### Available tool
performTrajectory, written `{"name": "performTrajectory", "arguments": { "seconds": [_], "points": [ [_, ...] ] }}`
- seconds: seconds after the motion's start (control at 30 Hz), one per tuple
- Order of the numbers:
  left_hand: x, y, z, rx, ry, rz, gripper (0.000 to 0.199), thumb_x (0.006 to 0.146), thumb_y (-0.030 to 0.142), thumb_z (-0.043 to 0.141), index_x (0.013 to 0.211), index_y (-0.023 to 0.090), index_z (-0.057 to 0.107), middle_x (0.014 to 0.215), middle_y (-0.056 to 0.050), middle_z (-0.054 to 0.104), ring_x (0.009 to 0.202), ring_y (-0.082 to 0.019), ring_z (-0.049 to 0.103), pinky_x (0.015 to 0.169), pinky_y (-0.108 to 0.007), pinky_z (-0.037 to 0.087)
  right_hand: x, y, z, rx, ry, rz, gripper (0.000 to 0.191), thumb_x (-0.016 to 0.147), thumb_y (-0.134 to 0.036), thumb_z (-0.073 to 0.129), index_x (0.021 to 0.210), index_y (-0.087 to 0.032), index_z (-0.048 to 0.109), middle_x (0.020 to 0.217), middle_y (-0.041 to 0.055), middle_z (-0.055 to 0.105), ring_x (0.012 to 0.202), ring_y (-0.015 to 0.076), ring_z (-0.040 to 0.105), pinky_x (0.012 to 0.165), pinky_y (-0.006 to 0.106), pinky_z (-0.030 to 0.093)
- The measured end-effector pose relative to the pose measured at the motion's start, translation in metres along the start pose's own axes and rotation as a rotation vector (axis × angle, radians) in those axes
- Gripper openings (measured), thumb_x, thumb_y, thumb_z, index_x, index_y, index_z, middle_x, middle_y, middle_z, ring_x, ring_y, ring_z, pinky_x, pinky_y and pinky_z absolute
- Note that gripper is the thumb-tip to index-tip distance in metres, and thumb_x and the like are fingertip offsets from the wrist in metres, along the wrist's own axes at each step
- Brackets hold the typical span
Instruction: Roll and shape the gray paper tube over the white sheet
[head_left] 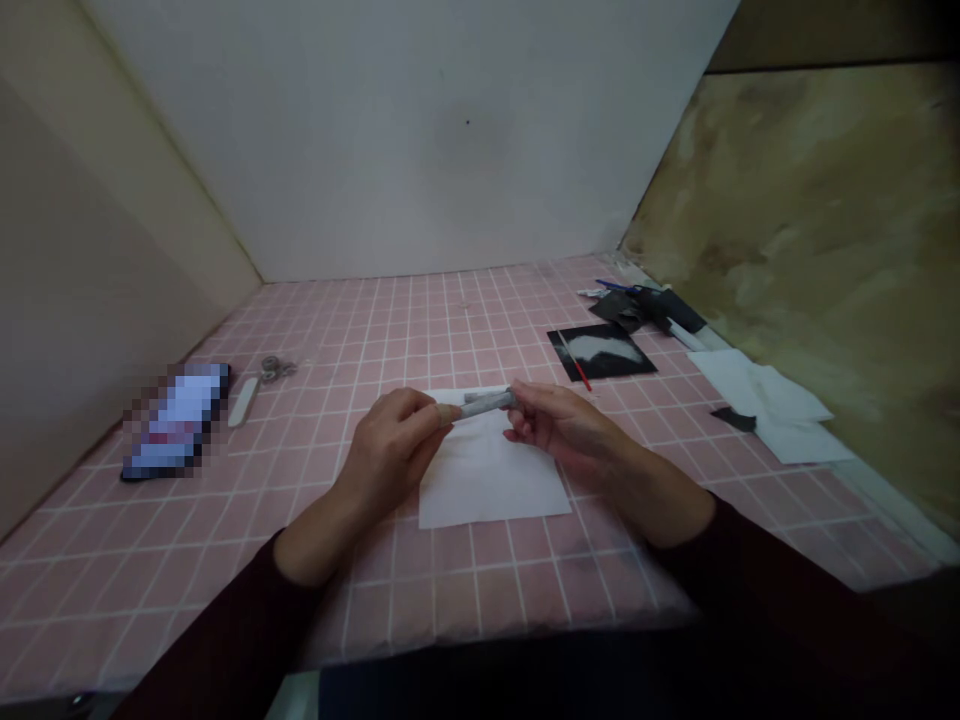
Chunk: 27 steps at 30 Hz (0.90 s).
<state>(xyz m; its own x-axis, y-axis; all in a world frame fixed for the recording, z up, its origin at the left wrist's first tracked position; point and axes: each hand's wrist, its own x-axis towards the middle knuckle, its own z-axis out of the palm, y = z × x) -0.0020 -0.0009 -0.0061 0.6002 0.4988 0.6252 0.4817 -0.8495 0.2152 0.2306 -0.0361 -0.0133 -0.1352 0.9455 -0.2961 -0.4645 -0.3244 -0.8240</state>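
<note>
A thin grey, stick-like roll (484, 405) is held between both hands above a white sheet of paper (495, 490). My left hand (397, 435) is closed, its thumb and fingers pinching the roll's left end. At the other end, the fingertips of my right hand (559, 425) grip the roll, with the lower fingers curled beneath. Just behind it, a short grey piece (472, 397) shows near the sheet's far edge; what it is I cannot make out.
Left are a phone (176, 420), a white flat stick (242, 402) and small scissors (274, 368). On the right lie a black sheet (630, 362) with pale powder, a red thin stick (576, 362), dark scraps (622, 308) and white papers (757, 395). Walls bound the pink checked tabletop (360, 340).
</note>
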Motion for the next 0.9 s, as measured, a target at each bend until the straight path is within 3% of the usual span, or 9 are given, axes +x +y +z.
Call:
{"name": "performTrajectory", "arguments": {
  "seconds": [0.2,0.3,0.4,0.47,0.53,0.6,0.73,0.9],
  "points": [
    [0.0,0.003,-0.001,-0.067,-0.013,-0.017,0.015,0.093,0.017,0.057,0.102,0.016,0.069,0.088,-0.008,0.067,0.083,-0.02,0.063,0.073,-0.033,0.051,0.004,0.006,-0.001,-0.133,0.002,-0.126,0.031,0.075,-0.04,0.08,0.072,-0.018,0.059,0.064,-0.0052,0.058,0.055,0.0065,0.051,0.075,0.029,0.052],
    [0.001,0.004,-0.003,-0.125,-0.017,-0.065,0.014,0.093,0.019,0.057,0.102,0.017,0.069,0.088,-0.007,0.068,0.082,-0.019,0.063,0.072,-0.032,0.05,0.004,0.007,0.0,-0.231,-0.028,-0.197,0.027,0.078,-0.041,0.077,0.079,-0.019,0.062,0.07,-0.0026,0.062,0.064,0.0095,0.057,0.075,0.029,0.051],
    [0.003,0.004,-0.006,-0.251,-0.07,-0.194,0.014,0.094,0.024,0.059,0.102,0.017,0.068,0.084,-0.005,0.069,0.075,-0.016,0.061,0.067,-0.028,0.046,0.001,0.006,0.002,-0.395,-0.115,-0.327,0.024,0.079,-0.037,0.076,0.091,-0.021,0.065,0.084,-0.0003,0.064,0.078,0.0128,0.06,0.078,0.03,0.051],
    [0.003,0.003,-0.006,-0.391,-0.165,-0.334,0.017,0.096,0.029,0.055,0.094,0.017,0.067,0.075,-0.002,0.066,0.068,-0.014,0.058,0.063,-0.026,0.043,-0.002,0.006,0.004,-0.54,-0.162,-0.445,0.021,0.082,-0.033,0.073,0.097,-0.022,0.065,0.092,0.0003,0.063,0.083,0.0136,0.059,0.078,0.03,0.049],
    [0.003,0.001,-0.005,-0.521,-0.248,-0.451,0.029,0.098,0.033,0.049,0.081,0.017,0.065,0.067,0.0,0.06,0.063,-0.013,0.055,0.062,-0.026,0.041,-0.004,0.007,0.005,-0.668,-0.179,-0.53,0.018,0.086,-0.03,0.069,0.102,-0.023,0.064,0.097,0.0012,0.063,0.085,0.0143,0.059,0.078,0.03,0.048],
    [0.003,-0.001,-0.002,-0.602,-0.266,-0.51,0.031,0.099,0.036,0.047,0.08,0.017,0.063,0.068,0.001,0.057,0.065,-0.013,0.053,0.063,-0.026,0.041,-0.005,0.007,0.005,-0.735,-0.177,-0.566,0.017,0.088,-0.029,0.066,0.105,-0.023,0.063,0.099,0.0019,0.064,0.087,0.015,0.06,0.079,0.03,0.048],
    [0.002,-0.005,0.0,-0.636,-0.193,-0.497,0.019,0.092,0.036,0.062,0.099,0.019,0.061,0.085,0.0,0.06,0.076,-0.014,0.054,0.067,-0.026,0.041,-0.004,0.006,0.0,-0.789,-0.147,-0.63,0.018,0.089,-0.027,0.066,0.106,-0.023,0.064,0.101,0.0028,0.066,0.092,0.0163,0.063,0.084,0.032,0.05],
    [0.003,-0.011,-0.003,-0.587,-0.171,-0.429,0.016,0.091,0.034,0.063,0.091,0.018,0.06,0.083,0.0,0.058,0.076,-0.014,0.053,0.068,-0.027,0.04,-0.006,-0.002,-0.004,-0.824,-0.1,-0.682,0.018,0.088,-0.029,0.068,0.104,-0.021,0.067,0.099,0.0035,0.068,0.09,0.0168,0.063,0.084,0.033,0.05]
  ]
}}
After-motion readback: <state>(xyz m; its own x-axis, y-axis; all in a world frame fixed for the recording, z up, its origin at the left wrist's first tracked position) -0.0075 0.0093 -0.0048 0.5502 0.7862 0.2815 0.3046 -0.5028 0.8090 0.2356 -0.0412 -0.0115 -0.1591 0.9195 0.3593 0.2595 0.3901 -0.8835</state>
